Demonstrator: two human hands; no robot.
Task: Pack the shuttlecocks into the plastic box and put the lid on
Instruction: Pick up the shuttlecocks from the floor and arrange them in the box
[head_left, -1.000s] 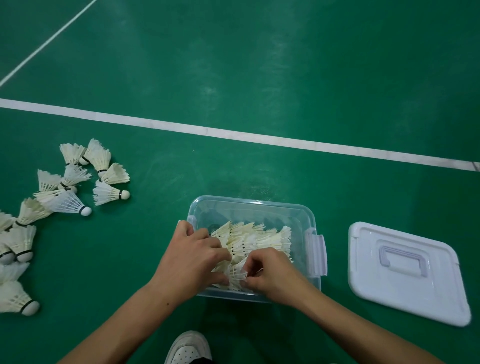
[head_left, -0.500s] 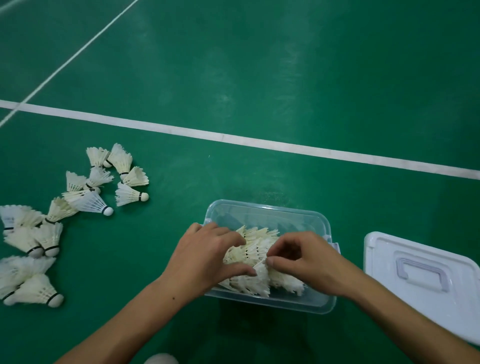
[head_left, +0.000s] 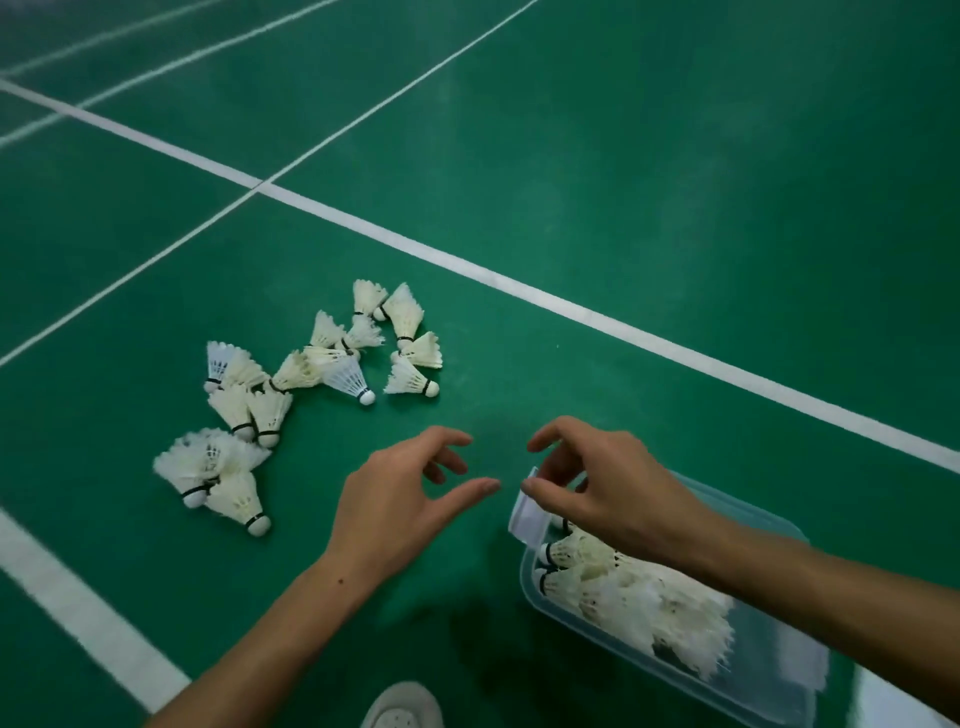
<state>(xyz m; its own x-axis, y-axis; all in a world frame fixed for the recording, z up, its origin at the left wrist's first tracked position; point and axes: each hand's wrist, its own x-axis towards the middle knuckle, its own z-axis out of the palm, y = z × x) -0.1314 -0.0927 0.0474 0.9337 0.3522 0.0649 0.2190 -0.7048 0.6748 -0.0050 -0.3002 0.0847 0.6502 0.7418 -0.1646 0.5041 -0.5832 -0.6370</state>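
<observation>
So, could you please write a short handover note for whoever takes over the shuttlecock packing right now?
Left hand: empty, fingers loosely spread above the floor, between the loose pile and the box.
Right hand: empty, fingers loosely curled above the box's left end.
Plastic box: on the floor at lower right, uncovered, with packed shuttlecocks lying on their sides.
Loose shuttlecocks: a scattered pile on the green floor to the left.
Lid: not clearly in view.
Done: part of the batch is packed.
Left: gather the loose pile into the box, then fit the lid.
</observation>
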